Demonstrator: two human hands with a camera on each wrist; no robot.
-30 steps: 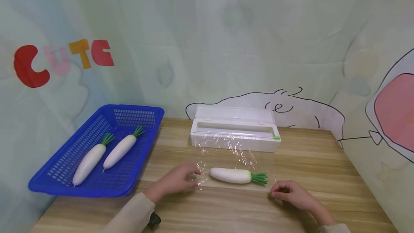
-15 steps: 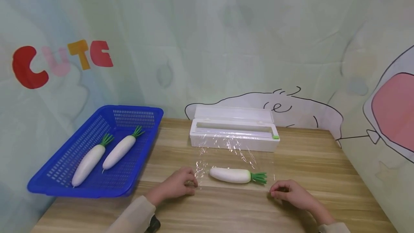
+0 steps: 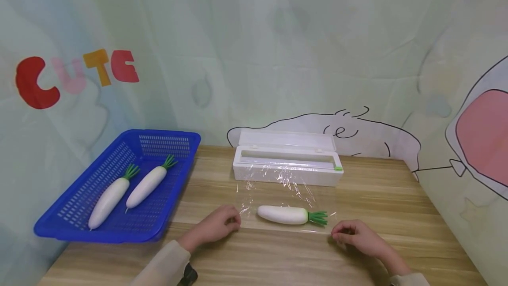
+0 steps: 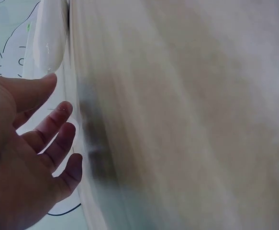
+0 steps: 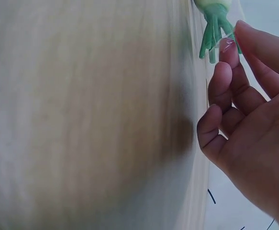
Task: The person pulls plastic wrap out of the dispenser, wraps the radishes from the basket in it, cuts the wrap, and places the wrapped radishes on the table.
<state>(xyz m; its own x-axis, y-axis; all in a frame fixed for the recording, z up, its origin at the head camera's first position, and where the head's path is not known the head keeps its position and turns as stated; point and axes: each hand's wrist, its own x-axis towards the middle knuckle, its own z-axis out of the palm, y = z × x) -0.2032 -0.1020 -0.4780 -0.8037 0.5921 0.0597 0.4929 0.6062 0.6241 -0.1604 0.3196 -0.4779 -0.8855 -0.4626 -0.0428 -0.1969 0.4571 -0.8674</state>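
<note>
A white radish [image 3: 282, 215] with green leaf stubs lies on its side, with clear plastic wrap [image 3: 278, 192] drawn out around it; I cannot tell whether the film passes over or under it. At the film's front left corner, my left hand [image 3: 216, 225] pinches the edge between thumb and index finger. The other fingers curl loosely in the left wrist view. My right hand [image 3: 359, 238] pinches the front right corner, just beyond the green stubs [image 5: 216, 33]. Behind the radish stands a white wrap dispenser [image 3: 287, 175], its lid raised, the film running from its roll.
At the left, a blue plastic basket [image 3: 168, 208] holds two more white radishes [image 3: 109, 202]. A printed curtain [image 3: 254, 56] hangs behind and beside the wooden table [image 3: 278, 261]. A small dark object [image 3: 188, 273] shows by the left sleeve.
My left hand has drawn back slightly from over the film, and its thumb and finger have closed on the corner. The right hand stays almost still; radish and dispenser have not moved.
</note>
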